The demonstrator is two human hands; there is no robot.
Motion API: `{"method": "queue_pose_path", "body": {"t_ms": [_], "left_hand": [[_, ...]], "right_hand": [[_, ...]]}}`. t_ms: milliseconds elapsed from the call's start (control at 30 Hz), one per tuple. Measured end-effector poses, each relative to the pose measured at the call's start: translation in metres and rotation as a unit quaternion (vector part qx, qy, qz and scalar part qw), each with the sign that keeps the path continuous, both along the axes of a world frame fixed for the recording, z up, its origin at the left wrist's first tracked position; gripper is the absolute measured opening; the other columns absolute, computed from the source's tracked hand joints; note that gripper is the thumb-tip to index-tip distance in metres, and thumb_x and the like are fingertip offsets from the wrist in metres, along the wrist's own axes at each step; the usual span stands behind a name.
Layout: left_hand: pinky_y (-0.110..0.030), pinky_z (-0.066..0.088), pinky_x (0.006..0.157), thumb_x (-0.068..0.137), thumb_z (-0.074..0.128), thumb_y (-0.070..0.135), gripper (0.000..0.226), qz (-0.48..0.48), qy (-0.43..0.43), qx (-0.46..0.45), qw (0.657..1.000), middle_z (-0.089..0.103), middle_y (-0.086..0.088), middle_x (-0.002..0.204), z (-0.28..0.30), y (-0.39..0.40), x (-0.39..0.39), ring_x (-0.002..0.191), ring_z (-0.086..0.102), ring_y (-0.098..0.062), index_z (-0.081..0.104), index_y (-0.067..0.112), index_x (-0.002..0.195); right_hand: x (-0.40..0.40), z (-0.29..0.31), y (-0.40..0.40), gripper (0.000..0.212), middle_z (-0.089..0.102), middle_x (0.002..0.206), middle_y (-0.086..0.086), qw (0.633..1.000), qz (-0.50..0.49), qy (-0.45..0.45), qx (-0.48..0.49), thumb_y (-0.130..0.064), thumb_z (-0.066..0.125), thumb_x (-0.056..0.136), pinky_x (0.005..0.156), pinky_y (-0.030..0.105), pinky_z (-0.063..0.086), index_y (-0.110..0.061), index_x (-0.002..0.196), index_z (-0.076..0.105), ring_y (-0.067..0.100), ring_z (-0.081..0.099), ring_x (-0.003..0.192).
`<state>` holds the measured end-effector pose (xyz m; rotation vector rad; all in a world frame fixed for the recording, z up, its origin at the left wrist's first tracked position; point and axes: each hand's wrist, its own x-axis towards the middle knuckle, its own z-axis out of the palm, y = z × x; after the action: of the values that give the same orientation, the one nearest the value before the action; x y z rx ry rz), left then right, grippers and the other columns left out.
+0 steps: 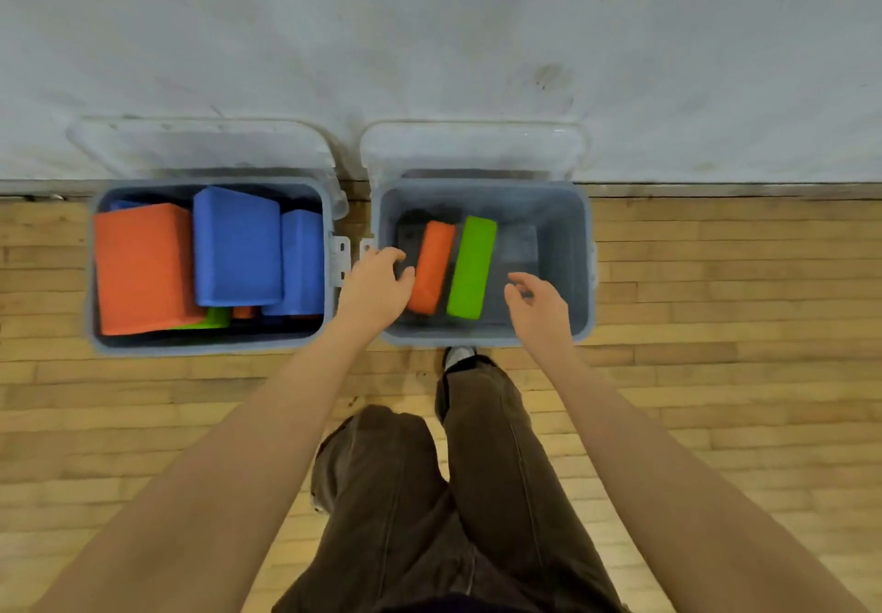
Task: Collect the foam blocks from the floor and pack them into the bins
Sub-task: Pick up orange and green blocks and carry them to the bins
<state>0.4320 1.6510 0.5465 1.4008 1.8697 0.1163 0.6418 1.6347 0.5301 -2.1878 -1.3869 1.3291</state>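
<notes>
Two grey bins stand side by side against the wall. The left bin (pixel 90 278) is packed with a large orange foam block (pixel 143 269), two blue blocks (pixel 237 247) and bits of green and orange beneath. In the right bin (pixel 580 250) an orange block (pixel 432 266) and a green block (pixel 472 266) stand on edge. My left hand (pixel 377 285) hovers over the right bin's left rim beside the orange block, fingers loosely curled, holding nothing. My right hand (pixel 539 304) hangs over the bin's right half, fingers relaxed and empty.
Both bins have clear lids (pixel 472 147) flipped back against the grey wall. The floor is pale wooden boards. My legs in brown trousers and one shoe (pixel 459 357) stand just in front of the right bin.
</notes>
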Motion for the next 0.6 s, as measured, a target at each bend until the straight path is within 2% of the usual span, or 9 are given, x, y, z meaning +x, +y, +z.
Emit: {"method": "queue_pose_path", "body": {"t_ms": [67, 133, 233, 300, 400, 467, 600], "left_hand": [[-0.027, 0.037, 0.086, 0.097, 0.045, 0.024, 0.036, 0.013, -0.040, -0.016, 0.999, 0.059, -0.010, 0.120, 0.024, -0.014, -0.010, 0.111, 0.052, -0.022, 0.052, 0.009, 0.129], [-0.024, 0.035, 0.084, 0.098, 0.045, 0.025, 0.034, 0.026, -0.062, -0.053, 0.996, 0.058, -0.007, 0.122, 0.040, -0.033, -0.025, 0.112, 0.052, -0.020, 0.054, 0.010, 0.127], [-0.025, 0.038, 0.083, 0.097, 0.046, 0.026, 0.031, 0.011, -0.073, -0.100, 0.992, 0.059, -0.006, 0.123, 0.043, -0.067, -0.052, 0.111, 0.053, -0.020, 0.058, 0.011, 0.121], [-0.026, 0.040, 0.079, 0.096, 0.047, 0.027, 0.030, 0.000, -0.068, -0.110, 0.992, 0.061, -0.006, 0.118, 0.041, -0.090, -0.070, 0.103, 0.055, -0.019, 0.061, 0.011, 0.117], [-0.026, 0.041, 0.069, 0.096, 0.046, 0.029, 0.029, -0.058, -0.042, -0.128, 0.989, 0.062, -0.004, 0.108, 0.040, -0.122, -0.099, 0.088, 0.056, -0.016, 0.061, 0.012, 0.113], [-0.026, 0.039, 0.072, 0.096, 0.046, 0.027, 0.026, -0.111, -0.016, -0.140, 0.984, 0.059, -0.002, 0.102, 0.043, -0.143, -0.120, 0.088, 0.053, -0.016, 0.061, 0.011, 0.110], [-0.026, 0.036, 0.066, 0.093, 0.045, 0.017, 0.016, -0.205, 0.010, -0.150, 0.967, 0.056, -0.012, 0.083, 0.050, -0.172, -0.147, 0.077, 0.050, -0.017, 0.057, 0.010, 0.086]], "right_hand": [[-0.001, 0.018, -0.021, 0.030, 0.061, 0.116, 0.004, 1.000, -0.011, 0.000, -0.018, -0.024, 0.047, 0.097, 0.086, 0.030, 0.044, -0.014, 0.123, 0.058, 0.017, 0.056, 0.100], [-0.005, 0.032, -0.047, 0.028, 0.062, 0.111, 0.003, 0.999, -0.036, -0.002, -0.038, -0.024, 0.046, 0.097, 0.081, 0.028, 0.041, -0.013, 0.119, 0.060, 0.016, 0.055, 0.097], [-0.019, 0.040, -0.094, 0.025, 0.065, 0.102, 0.007, 0.994, -0.095, -0.008, -0.054, -0.024, 0.048, 0.095, 0.082, 0.034, 0.044, -0.009, 0.108, 0.064, 0.025, 0.060, 0.098], [-0.034, 0.040, -0.127, 0.020, 0.065, 0.096, 0.008, 0.987, -0.150, 0.001, -0.061, -0.022, 0.050, 0.094, 0.085, 0.036, 0.048, -0.010, 0.099, 0.064, 0.027, 0.062, 0.096], [-0.064, 0.036, -0.179, 0.023, 0.066, 0.102, 0.012, 0.968, -0.238, 0.012, -0.079, -0.022, 0.049, 0.094, 0.090, 0.045, 0.049, -0.010, 0.105, 0.064, 0.029, 0.062, 0.097], [-0.088, 0.035, -0.219, 0.023, 0.066, 0.101, 0.014, 0.950, -0.302, 0.026, -0.081, -0.022, 0.047, 0.094, 0.088, 0.047, 0.050, -0.011, 0.104, 0.065, 0.030, 0.062, 0.095], [-0.129, 0.044, -0.300, 0.018, 0.066, 0.096, 0.012, 0.906, -0.411, 0.052, -0.089, -0.027, 0.047, 0.093, 0.085, 0.047, 0.052, -0.019, 0.092, 0.063, 0.030, 0.062, 0.091]]}}
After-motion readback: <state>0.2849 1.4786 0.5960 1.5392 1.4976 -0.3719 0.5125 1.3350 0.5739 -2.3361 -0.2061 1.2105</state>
